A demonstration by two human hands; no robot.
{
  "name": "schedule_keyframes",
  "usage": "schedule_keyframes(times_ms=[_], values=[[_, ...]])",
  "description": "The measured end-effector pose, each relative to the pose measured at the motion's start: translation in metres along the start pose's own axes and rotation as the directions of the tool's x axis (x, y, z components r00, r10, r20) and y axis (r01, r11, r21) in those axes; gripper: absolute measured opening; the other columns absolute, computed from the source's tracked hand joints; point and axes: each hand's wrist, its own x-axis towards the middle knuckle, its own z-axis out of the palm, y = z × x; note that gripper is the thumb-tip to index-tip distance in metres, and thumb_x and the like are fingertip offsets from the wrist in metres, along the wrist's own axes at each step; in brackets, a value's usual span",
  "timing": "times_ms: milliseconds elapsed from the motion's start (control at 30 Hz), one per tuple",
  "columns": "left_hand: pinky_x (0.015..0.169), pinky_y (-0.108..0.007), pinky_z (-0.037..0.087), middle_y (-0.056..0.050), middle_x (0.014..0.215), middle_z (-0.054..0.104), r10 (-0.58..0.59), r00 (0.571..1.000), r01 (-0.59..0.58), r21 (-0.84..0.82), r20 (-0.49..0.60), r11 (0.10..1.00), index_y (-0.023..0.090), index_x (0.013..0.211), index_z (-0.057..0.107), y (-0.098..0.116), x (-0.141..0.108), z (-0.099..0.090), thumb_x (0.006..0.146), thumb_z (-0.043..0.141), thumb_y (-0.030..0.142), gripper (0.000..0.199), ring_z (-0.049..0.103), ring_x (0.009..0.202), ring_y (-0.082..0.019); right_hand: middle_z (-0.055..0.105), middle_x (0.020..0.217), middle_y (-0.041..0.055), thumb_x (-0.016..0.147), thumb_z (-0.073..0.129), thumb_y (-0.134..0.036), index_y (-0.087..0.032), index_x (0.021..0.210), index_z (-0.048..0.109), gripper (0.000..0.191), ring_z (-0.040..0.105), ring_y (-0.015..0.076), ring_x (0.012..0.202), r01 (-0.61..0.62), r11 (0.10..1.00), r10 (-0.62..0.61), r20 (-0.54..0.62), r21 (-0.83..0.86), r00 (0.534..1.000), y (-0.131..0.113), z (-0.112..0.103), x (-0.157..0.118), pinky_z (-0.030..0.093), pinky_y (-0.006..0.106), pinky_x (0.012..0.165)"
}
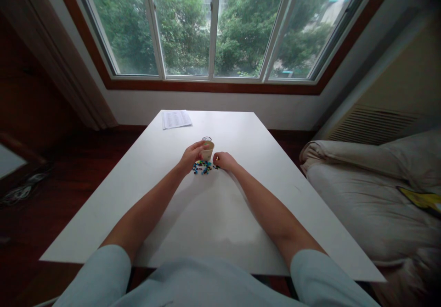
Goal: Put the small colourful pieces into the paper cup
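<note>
My left hand (193, 155) is wrapped round a light brown cup (207, 152) near the middle of the white table, its thumb and fingers at the rim and side. Several small coloured pieces (202, 168), mostly blue, dark and green, lie scattered just in front of the cup. To the right of them my right hand (223, 160) rests low over the table, fingers curled together beside a few dark pieces. Whatever those fingers may hold is too small to make out. Behind the cup, a small round object (206, 138) with a dark rim is partly hidden.
Printed paper sheets (177, 119) lie at the back left of the white table (220, 233). A wide window (213, 31) is beyond it. On the right stands a sofa (351, 201) with a light cover; cables (24, 190) lie on the floor at left.
</note>
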Motion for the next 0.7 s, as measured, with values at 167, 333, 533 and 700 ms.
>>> schedule_keyframes(times_ms=[167, 333, 533, 700], values=[[0.055, -0.021, 0.047, -0.01, 0.121, 0.071, -0.004, 1.0, 0.004, 0.005, -0.019, 1.0, 0.018, 0.129, 0.063, 0.002, -0.002, -0.003, 0.079, 0.073, 0.031, 0.052, 0.051, 0.056, -0.004, 0.076, 0.1, 0.0022, 0.084, 0.066, -0.026, -0.025, 0.099, 0.076, 0.018, 0.067, 0.0164, 0.09, 0.015, 1.0, -0.015, -0.002, -0.006, 1.0, 0.001, -0.001, 0.0, 0.043, 0.021, 0.071], [0.06, -0.021, 0.046, -0.006, 0.095, 0.072, 0.072, 0.996, -0.063, 0.155, -0.05, 0.986, 0.015, 0.104, 0.072, -0.002, -0.001, -0.008, 0.08, 0.065, 0.029, 0.028, 0.053, 0.06, -0.007, 0.075, 0.1, 0.0015, 0.084, 0.065, -0.023, -0.025, 0.099, 0.077, 0.02, 0.066, 0.015, 0.086, 0.054, 0.998, -0.055, 0.048, 0.021, 0.997, 0.003, -0.006, 0.0, 0.042, 0.02, 0.069], [0.062, -0.024, 0.044, -0.002, 0.079, 0.068, 0.226, 0.974, -0.187, 0.553, -0.001, 0.812, 0.018, 0.093, 0.073, -0.016, -0.001, -0.026, 0.085, 0.054, 0.026, 0.022, 0.056, 0.064, -0.012, 0.074, 0.097, 0.0007, 0.081, 0.066, -0.02, -0.024, 0.101, 0.077, 0.023, 0.065, 0.0133, 0.082, 0.086, 0.995, -0.09, 0.069, 0.052, 0.994, 0.009, -0.011, -0.001, 0.041, 0.019, 0.066], [0.079, -0.031, 0.048, -0.005, 0.087, 0.069, 0.313, 0.91, -0.369, 0.875, 0.272, 0.312, 0.021, 0.09, 0.075, -0.031, -0.009, -0.047, 0.085, 0.055, 0.017, 0.021, 0.06, 0.085, -0.019, 0.073, 0.094, -0.0003, 0.077, 0.068, -0.017, -0.024, 0.102, 0.076, 0.027, 0.064, 0.012, 0.079, 0.158, 0.986, -0.162, 0.107, 0.044, 0.981, 0.012, -0.014, -0.004, 0.039, 0.017, 0.065]])
